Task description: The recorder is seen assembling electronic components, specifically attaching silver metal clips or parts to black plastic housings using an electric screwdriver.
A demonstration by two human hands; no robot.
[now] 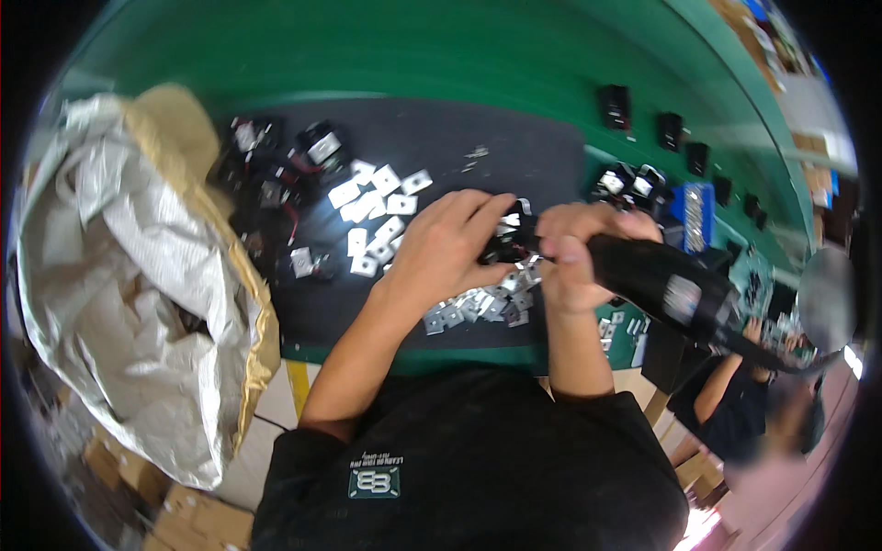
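Note:
My right hand is wrapped round a black electric screwdriver, which lies nearly level, its tip end pointing left and a cord trailing off to the right. Against that tip, my left hand grips a small black part with a bit of red on it; the fingers hide much of it. Just beyond my left hand lie scattered white square pieces. Below the two hands is a heap of small silvery metal plates, partly covered by my right wrist.
A large sack with a silvery lining stands open at the left. Black parts with red wires lie on the dark mat. A blue tray of small parts is at the right. Another person works at the far right.

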